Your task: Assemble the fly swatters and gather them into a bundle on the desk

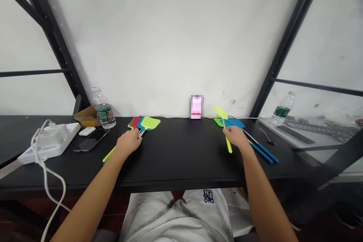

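OK, live: right hand closed round the slim pale shaft of a yellow-green swatter, handle end poking out below the fist, head tilted up beyond it. Left hand looks clamped on the shafts of a swatter bundle; can't see under the fingers. Its heads fan out just past the knuckles, handle ends left of the wrist.

Risks, near first: I reckon the blue handles, right of the R forearm, could get knocked askew if that arm swings out. A slack L grip could let thin shafts slide & splay. Past the R fist, the raised head might snag the blue head or green head if lowered carelessly.

Textures: black tabletop under both grips, smooth & flat; blue handles slim, rounded, plastic-looking; swatter heads thin, rounded-square, the L yellow one finely perforated. Farther, btwn the grips, a lit phone stands upright agst the scuffed white wall; clear plastic bottle past the L hand, leftward.
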Motion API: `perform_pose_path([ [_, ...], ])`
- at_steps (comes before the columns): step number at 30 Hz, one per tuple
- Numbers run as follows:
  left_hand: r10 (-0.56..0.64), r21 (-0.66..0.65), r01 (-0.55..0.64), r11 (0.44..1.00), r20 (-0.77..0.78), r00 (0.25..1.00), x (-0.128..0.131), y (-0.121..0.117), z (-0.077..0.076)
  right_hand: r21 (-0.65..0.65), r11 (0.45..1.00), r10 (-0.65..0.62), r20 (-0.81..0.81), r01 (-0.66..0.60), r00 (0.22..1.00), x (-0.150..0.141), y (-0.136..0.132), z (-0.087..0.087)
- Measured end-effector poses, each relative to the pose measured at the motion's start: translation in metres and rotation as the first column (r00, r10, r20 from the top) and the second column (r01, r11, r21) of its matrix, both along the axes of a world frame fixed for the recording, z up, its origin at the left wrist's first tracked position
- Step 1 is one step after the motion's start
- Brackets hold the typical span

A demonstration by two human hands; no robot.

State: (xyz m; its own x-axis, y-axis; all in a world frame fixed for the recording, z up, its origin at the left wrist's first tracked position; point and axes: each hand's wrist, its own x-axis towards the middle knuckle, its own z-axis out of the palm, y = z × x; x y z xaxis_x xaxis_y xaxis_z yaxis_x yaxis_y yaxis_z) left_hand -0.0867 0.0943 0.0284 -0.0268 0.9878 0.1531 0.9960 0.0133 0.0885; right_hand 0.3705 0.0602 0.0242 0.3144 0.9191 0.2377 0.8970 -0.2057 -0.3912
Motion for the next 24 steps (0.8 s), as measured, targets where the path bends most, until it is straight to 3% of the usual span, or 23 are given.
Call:
perform_pose_path([
  [5,0.000,0.006,0.000,1.000,-0.006,1.000,-0.002,0.001,-0.001,0.306,0.951,0.047,-0.264,0.038,0.963,-0.003,-0.003,0.006],
  [9,0.005,0.070,-0.007,0.998,0.029,1.000,0.002,-0.002,0.003,0.516,0.853,0.265,-0.547,0.071,0.794,-0.021,-0.006,0.011],
  [12,-0.049,0.198,0.031,0.980,0.084,0.995,0.013,-0.010,0.008,0.530,0.847,0.452,-0.681,-0.038,0.577,-0.047,-0.009,0.013],
  [15,-0.261,0.355,0.196,0.914,0.146,0.954,0.039,-0.023,0.012,0.464,0.867,0.496,-0.763,-0.184,0.414,-0.079,-0.013,0.011],
  [20,-0.659,0.497,0.478,0.724,0.292,0.693,0.098,-0.055,0.005,0.407,0.848,0.511,-0.797,-0.339,0.322,-0.127,-0.021,0.004],
  [22,-0.722,0.488,0.550,0.678,0.298,0.625,0.116,-0.064,-0.002,0.402,0.821,0.532,-0.796,-0.406,0.288,-0.138,-0.023,0.001],
  [24,-0.738,0.469,0.583,0.664,0.280,0.614,0.126,-0.068,-0.009,0.390,0.791,0.548,-0.793,-0.471,0.265,-0.145,-0.025,-0.001],
])
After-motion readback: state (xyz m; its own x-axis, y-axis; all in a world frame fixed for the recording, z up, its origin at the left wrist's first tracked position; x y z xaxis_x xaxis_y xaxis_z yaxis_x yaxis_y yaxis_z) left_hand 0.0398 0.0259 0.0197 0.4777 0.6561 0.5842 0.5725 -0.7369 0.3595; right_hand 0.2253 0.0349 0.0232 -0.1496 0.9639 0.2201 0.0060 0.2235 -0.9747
